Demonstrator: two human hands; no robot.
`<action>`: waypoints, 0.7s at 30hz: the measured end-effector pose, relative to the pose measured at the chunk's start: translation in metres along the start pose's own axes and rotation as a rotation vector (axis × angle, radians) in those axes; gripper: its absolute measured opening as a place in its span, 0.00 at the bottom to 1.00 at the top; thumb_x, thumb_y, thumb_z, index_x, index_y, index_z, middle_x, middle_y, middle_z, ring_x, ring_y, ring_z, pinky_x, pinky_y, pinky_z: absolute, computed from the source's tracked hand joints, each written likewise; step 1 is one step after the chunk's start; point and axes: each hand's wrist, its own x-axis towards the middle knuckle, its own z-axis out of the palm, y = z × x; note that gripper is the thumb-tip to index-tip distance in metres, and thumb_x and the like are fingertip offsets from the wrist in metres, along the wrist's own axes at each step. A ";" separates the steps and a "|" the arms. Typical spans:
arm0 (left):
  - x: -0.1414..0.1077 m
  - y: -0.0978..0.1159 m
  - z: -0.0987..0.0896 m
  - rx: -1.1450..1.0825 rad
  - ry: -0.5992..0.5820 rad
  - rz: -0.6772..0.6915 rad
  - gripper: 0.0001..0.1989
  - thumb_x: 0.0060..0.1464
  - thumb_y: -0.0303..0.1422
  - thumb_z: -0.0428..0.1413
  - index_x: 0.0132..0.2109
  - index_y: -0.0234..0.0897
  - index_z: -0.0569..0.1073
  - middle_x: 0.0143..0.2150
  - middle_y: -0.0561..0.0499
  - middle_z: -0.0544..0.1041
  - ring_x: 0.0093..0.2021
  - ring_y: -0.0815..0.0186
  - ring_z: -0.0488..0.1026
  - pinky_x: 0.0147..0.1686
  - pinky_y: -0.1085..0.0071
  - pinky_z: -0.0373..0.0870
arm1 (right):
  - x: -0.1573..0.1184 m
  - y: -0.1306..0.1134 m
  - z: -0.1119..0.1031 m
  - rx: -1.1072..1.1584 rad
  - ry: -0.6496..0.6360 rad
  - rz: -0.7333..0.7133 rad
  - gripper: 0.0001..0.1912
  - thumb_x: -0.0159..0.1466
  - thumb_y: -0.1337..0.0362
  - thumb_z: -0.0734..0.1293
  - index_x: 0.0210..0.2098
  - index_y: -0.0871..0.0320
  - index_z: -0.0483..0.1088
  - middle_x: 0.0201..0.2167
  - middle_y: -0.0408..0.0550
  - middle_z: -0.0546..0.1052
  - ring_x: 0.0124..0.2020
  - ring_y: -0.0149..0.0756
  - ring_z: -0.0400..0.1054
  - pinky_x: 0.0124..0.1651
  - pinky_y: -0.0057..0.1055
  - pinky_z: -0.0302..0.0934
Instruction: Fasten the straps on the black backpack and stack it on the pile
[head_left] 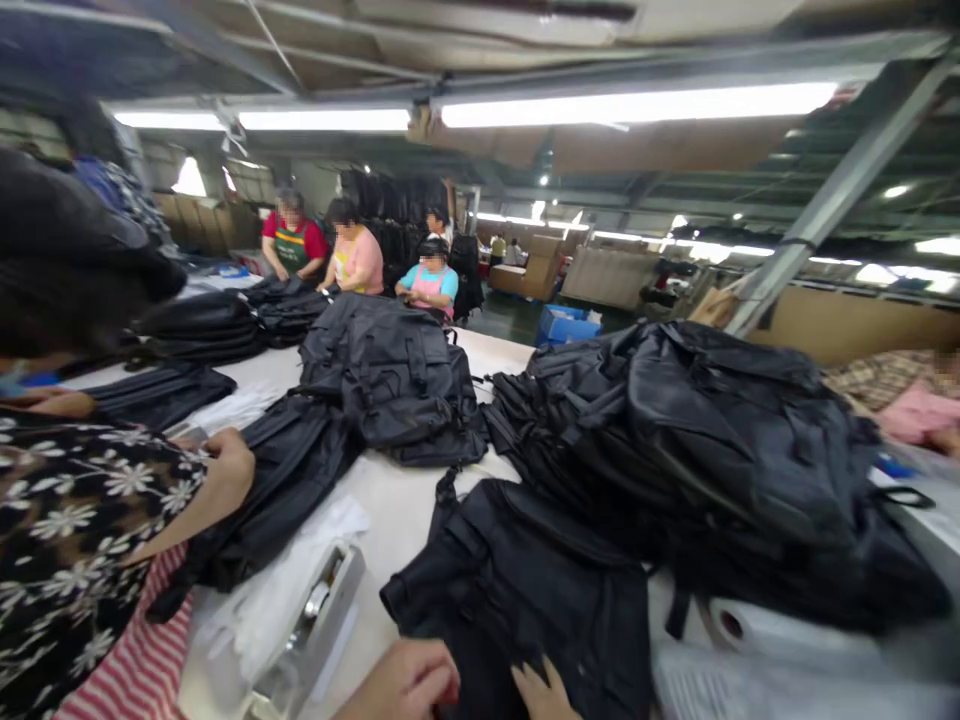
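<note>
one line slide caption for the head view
Both hands, left hand and right hand, rest on a black backpack at a long table piled with more, co-workers alongside.

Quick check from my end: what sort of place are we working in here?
Probably a bag factory's finishing or packing floor: heaps of black fabric backpacks cover a long white worktable, several aproned workers handle more at the far end, and cardboard cartons stand under fluorescent strip lights.

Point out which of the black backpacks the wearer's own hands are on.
The flat black backpack at the near table edge, under the left hand and right hand; the other backpacks lie piled beyond.
</note>
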 end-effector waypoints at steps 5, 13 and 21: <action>0.001 -0.016 0.039 0.188 -0.199 -0.026 0.33 0.55 0.34 0.51 0.66 0.50 0.52 0.72 0.49 0.48 0.71 0.50 0.43 0.67 0.37 0.32 | -0.034 -0.017 0.003 -0.175 -0.078 0.141 0.34 0.56 0.64 0.68 0.62 0.53 0.59 0.64 0.50 0.62 0.69 0.55 0.41 0.62 0.62 0.52; -0.005 -0.022 0.057 0.390 -0.322 -0.154 0.45 0.43 0.23 0.49 0.68 0.46 0.44 0.72 0.51 0.36 0.72 0.54 0.35 0.67 0.38 0.30 | -0.012 -0.067 -0.016 -0.276 0.086 0.102 0.19 0.63 0.61 0.65 0.52 0.62 0.68 0.45 0.60 0.76 0.47 0.53 0.70 0.54 0.52 0.61; 0.002 -0.026 0.038 0.308 -0.233 -0.046 0.32 0.51 0.24 0.45 0.63 0.43 0.61 0.69 0.47 0.56 0.70 0.54 0.50 0.67 0.40 0.39 | 0.001 -0.058 -0.019 -0.038 -0.003 0.230 0.24 0.54 0.59 0.73 0.49 0.56 0.69 0.45 0.54 0.75 0.49 0.49 0.69 0.51 0.40 0.63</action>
